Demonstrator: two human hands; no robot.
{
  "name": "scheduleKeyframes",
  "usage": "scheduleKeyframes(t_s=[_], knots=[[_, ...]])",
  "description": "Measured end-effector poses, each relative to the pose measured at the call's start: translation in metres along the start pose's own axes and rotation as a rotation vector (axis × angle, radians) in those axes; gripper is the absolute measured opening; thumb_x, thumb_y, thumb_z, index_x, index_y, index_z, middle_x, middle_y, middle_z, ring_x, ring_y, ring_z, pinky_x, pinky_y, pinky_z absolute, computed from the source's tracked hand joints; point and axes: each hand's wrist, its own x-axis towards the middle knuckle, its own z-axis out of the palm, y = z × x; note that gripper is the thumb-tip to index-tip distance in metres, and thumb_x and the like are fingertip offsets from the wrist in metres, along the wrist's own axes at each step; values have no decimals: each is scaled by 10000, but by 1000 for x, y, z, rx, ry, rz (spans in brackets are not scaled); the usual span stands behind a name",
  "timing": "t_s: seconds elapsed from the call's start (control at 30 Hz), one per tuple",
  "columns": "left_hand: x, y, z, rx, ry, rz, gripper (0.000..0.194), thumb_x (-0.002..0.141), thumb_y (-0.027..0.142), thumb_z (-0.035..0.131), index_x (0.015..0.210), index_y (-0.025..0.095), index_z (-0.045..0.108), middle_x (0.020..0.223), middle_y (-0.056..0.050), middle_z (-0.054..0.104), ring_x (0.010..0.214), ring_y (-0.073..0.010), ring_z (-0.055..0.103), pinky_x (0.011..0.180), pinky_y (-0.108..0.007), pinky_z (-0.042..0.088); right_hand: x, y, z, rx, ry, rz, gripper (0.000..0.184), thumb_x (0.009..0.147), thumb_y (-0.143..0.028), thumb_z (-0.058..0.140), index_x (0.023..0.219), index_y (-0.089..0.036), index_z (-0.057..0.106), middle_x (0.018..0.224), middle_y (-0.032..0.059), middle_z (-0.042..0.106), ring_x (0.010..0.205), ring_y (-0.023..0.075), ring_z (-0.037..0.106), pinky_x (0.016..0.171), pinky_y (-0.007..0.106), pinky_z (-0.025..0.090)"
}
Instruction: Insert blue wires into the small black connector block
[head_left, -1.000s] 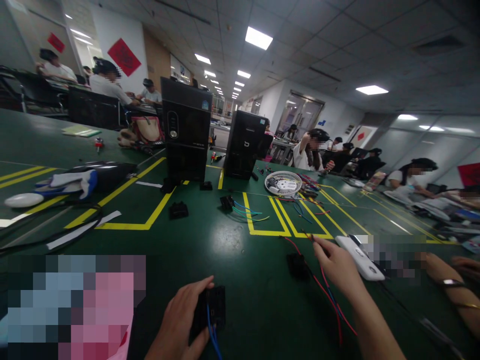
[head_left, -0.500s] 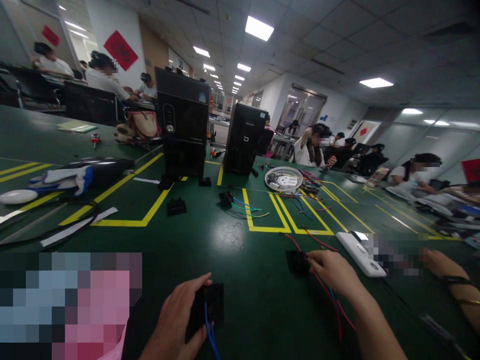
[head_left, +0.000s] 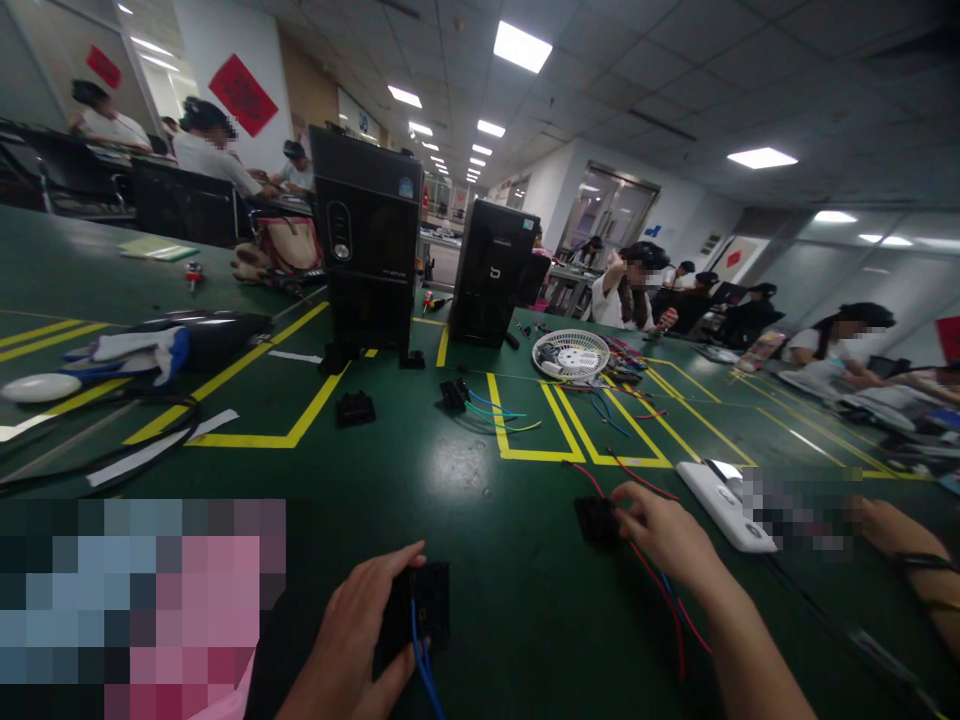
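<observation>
My left hand (head_left: 356, 640) grips a flat black plastic part (head_left: 433, 605) by its left side. The fingers lie along the top and the thumb at the lower edge; blue wires (head_left: 422, 660) run from its face towards me. On the right, my right hand (head_left: 660, 525) has its fingers closed at the edge of a second black plastic part (head_left: 596, 520). Red wires (head_left: 675, 625) and a blue one trail from it under the wrist, and more red wire stretches out on its far side. The exact pinch point is partly hidden by the fingers.
Beyond my hands lie a black part with blue and green wires (head_left: 454, 395), another black part (head_left: 355, 408) and a white basket (head_left: 571, 355). Two black computer towers (head_left: 367, 250) stand behind. A white power strip (head_left: 724, 505) and another person's hand (head_left: 892, 530) are at right.
My right fingers have risen slightly and curled at the edge of the black part. My left hand keeps its hold; the whole view has shifted a little.
</observation>
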Motion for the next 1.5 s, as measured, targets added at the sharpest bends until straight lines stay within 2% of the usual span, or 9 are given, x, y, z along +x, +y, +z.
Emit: scheduleKeyframes(t_s=[0.33,0.53,0.8,0.93,1.13,1.23,1.33,1.5], knots=[[-2,4,1,-39,-2,-44,607,812,165,514,1371,322,337,1267,-74,543,1174,-300,508,977,-555,401,-2,-12,-5,-59,-11,66,292,905,-222,456,1120,-264,648,890,21,742,928,243,660,658,303,415],[-2,6,0,-36,24,-51,598,800,176,529,1359,322,373,1255,-64,557,1156,-296,524,962,-516,431,0,-11,-4,-119,-9,80,302,901,-243,469,1136,-272,656,1025,69,723,966,280,651,681,335,433],[-1,5,1,-49,32,-39,586,805,171,516,1354,322,382,1255,-59,563,1155,-292,532,960,-512,432,2,-11,-4,-135,14,53,310,891,-230,455,1121,-269,659,988,78,727,934,283,665,673,343,449],[-1,6,0,-57,43,-18,606,791,163,527,1358,318,383,1237,-62,576,1139,-298,542,955,-508,436,2,-13,-1,-123,54,49,293,920,-273,439,1125,-274,648,972,71,732,918,304,672,657,361,459],[0,8,1,-60,59,-29,635,756,137,540,1349,314,396,1231,-55,582,1138,-296,540,962,-485,431,5,-11,3,-89,221,-14,346,962,-339,373,1139,-231,651,1257,84,600,1028,279,624,787,370,477],[0,8,1,-68,45,-31,650,757,126,526,1356,326,373,1239,-49,571,1147,-292,528,968,-494,417,9,-5,5,-61,241,-51,337,955,-290,379,1131,-203,652,1246,80,606,1045,250,619,825,336,476],[0,8,0,-78,21,-30,662,766,108,511,1366,332,340,1246,-53,558,1161,-288,515,975,-508,404,14,2,7,-44,226,-59,340,942,-253,382,1132,-189,656,1228,84,635,1060,260,622,826,341,480],[1,8,-2,-87,-8,-22,713,750,80,529,1378,330,302,1264,-70,536,1173,-298,503,980,-535,399,17,5,13,-38,192,-45,371,931,-332,400,1172,-194,647,1118,103,702,982,315,661,766,406,504]])
